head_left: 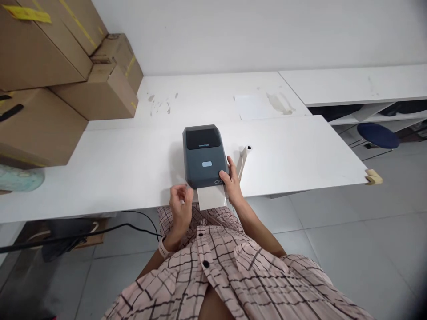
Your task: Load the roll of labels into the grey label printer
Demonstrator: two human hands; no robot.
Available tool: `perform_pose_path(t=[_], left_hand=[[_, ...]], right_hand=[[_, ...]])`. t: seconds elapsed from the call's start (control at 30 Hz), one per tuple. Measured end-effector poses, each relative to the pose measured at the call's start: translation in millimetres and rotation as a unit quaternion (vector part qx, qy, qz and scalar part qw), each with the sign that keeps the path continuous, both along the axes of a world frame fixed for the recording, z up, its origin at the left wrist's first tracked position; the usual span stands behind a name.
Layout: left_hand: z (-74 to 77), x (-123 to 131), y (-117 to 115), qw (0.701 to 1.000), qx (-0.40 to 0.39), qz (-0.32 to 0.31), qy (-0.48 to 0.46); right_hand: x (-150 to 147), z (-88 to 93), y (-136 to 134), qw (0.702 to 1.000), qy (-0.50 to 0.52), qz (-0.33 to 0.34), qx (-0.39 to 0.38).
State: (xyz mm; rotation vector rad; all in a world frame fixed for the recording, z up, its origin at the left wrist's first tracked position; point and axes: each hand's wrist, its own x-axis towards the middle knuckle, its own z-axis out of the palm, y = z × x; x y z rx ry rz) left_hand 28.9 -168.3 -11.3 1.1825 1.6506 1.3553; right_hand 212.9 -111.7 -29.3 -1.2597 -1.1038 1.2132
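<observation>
A dark grey label printer (pixel 202 156) with a black top panel and a light blue button sits near the table's front edge. A white label sheet (pixel 211 198) sticks out from its front slot, past the table edge. My right hand (pixel 233 184) grips the printer's front right corner, thumb on top by a round button mark, fingers along the side. My left hand (pixel 181 206) is by the front left corner, its fingers loosely bent with a gap to the thumb. Whether its fingertips touch the printer is hard to see.
Cardboard boxes (pixel 110 91) are stacked at the left. Right of the printer lies a small white paper roll (pixel 246 152) with a loose strip. A white sheet (pixel 248 107) lies behind. A blue stool (pixel 378 135) stands at right; a black cable (pixel 126 225) hangs below the table.
</observation>
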Motion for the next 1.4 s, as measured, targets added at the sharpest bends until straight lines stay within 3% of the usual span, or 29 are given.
perform_pose_path(t=[0.07, 0.17, 0.27, 0.37, 0.43, 0.53, 0.63, 0.77, 0.87, 0.97, 1.07, 1.13, 1.23, 1.4], left_hand=[[-1.3, 5.7, -13.0, 0.995, -0.057, -0.078, -0.026], [7.0, 11.9, -15.8, 0.95, -0.177, -0.223, -0.127], [24.1, 13.2, -10.0, 0.915, -0.213, -0.26, -0.221], [34.7, 11.3, -8.9, 0.919, -0.19, -0.254, -0.233], [33.0, 9.5, -11.0, 0.926, -0.186, -0.258, -0.202], [21.7, 6.2, -14.7, 0.932, -0.199, -0.26, -0.153], [11.5, -0.2, -15.6, 0.942, -0.191, -0.243, -0.13], [9.8, -12.3, -8.9, 0.988, -0.095, -0.103, -0.064], [14.9, -14.8, 1.2, 0.999, -0.01, -0.037, 0.004], [19.8, -7.8, 10.1, 0.995, 0.032, -0.09, 0.016], [19.8, 1.0, 13.5, 0.991, 0.007, -0.131, -0.015], [16.7, 3.9, 13.9, 0.99, -0.018, -0.131, -0.041], [10.1, 3.9, 15.4, 0.991, -0.016, -0.122, -0.059], [1.5, 3.9, 19.7, 0.997, 0.017, -0.078, -0.009]], right_hand=[[-0.8, 1.5, -0.4, 1.0, 0.015, -0.011, 0.001], [-1.4, 1.8, -0.3, 1.0, 0.02, -0.015, 0.003], [-2.1, -0.4, 0.6, 1.0, 0.011, -0.008, 0.007], [-2.2, 2.1, -0.4, 0.999, -0.038, -0.006, 0.028], [-1.0, 11.8, -3.1, 0.991, -0.104, -0.04, 0.072], [1.7, 38.3, -8.1, 0.95, -0.238, -0.077, 0.186], [0.3, 66.3, -9.9, 0.895, -0.361, 0.002, 0.264], [-11.5, 85.4, -7.0, 0.833, -0.466, 0.086, 0.286], [-17.7, 86.3, -4.9, 0.818, -0.49, 0.093, 0.286], [-15.2, 77.0, -8.6, 0.832, -0.462, 0.085, 0.296], [-9.4, 57.1, -21.7, 0.883, -0.372, 0.02, 0.286], [-7.1, 42.4, -32.4, 0.929, -0.295, -0.032, 0.222], [-5.5, 28.4, -42.5, 0.976, -0.185, -0.042, 0.107], [1.0, 29.4, -41.2, 0.985, -0.149, -0.026, 0.082]])
